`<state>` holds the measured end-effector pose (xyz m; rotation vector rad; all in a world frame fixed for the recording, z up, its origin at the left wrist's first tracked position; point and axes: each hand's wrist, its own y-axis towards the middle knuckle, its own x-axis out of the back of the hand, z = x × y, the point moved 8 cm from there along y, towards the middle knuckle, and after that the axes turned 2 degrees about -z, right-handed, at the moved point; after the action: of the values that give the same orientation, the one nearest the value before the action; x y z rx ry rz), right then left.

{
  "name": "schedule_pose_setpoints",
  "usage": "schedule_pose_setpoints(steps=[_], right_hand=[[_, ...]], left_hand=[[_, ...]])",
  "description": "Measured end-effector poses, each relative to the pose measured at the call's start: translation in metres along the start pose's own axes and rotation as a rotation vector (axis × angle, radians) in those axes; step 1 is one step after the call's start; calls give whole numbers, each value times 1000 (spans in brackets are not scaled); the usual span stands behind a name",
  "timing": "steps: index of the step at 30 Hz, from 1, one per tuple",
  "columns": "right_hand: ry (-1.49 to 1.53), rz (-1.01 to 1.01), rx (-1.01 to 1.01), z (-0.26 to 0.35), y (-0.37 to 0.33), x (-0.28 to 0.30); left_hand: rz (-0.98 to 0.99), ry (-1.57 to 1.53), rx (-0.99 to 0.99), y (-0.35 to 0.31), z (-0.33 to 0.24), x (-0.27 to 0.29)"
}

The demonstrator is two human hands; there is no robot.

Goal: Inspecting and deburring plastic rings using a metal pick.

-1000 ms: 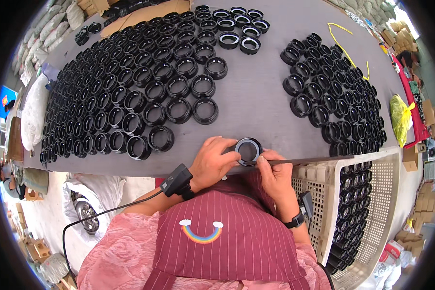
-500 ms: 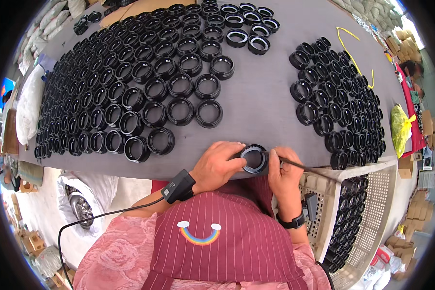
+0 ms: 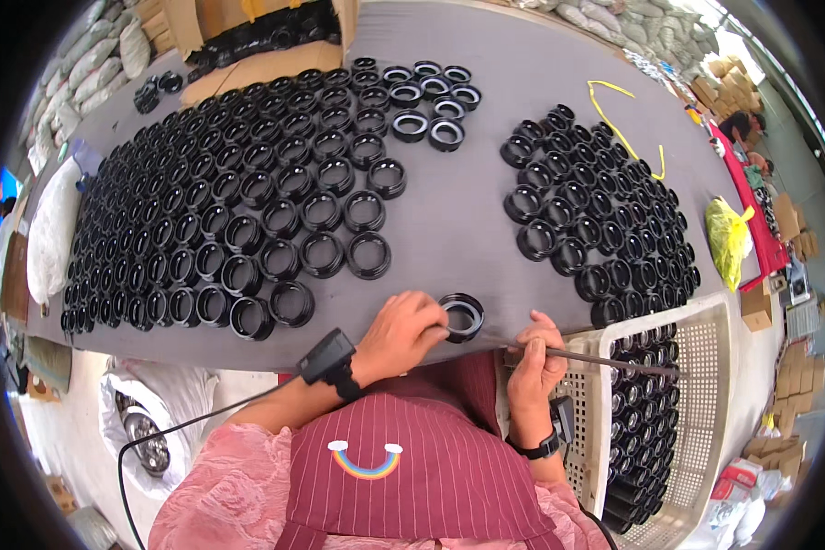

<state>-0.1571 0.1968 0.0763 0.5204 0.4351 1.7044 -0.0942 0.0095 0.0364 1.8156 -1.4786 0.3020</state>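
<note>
At the near edge of the table, a black ring (image 3: 461, 299) with a pale inner band lies tilted. My left hand (image 3: 401, 332) has its fingertips and thumb closed on the ring's left side. A little to the right, my right hand (image 3: 534, 365) grips a thin dark rod (image 3: 605, 359), its index finger raised. The rod's long end reaches right over the crate; its short end points towards the ring, apart from it, and is blurred. Many similar black rings (image 3: 281, 218) stand in rows on the left of the grey table (image 3: 449, 238).
Another cluster of black rings (image 3: 573, 194) covers the table's right side. Rings with pale inner bands (image 3: 411, 126) sit farther back. A beige plastic crate (image 3: 711, 367) full of rings stands beside my right arm. A yellow bag (image 3: 728, 240) and a yellow strap (image 3: 614, 126) lie to the right.
My right hand has drawn back from the ring, taking the rod away from it. My left hand stays at the ring. The whole view has shifted.
</note>
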Motion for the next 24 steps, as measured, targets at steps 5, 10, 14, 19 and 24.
schedule_pose_setpoints(steps=[5,10,14,19,24], right_hand=[[-58,26,-77,-4,-23,23],[-9,27,-201,-21,-46,30],[-26,89,-273,-32,-51,30],[43,114,-266,-45,-56,24],[52,67,-296,-57,-53,35]], left_hand=[[203,-62,360,63,21,-47],[93,63,413,98,32,-49],[-9,6,226,82,5,-46],[-112,-94,139,108,1,-99],[-98,0,145,149,-1,-86]])
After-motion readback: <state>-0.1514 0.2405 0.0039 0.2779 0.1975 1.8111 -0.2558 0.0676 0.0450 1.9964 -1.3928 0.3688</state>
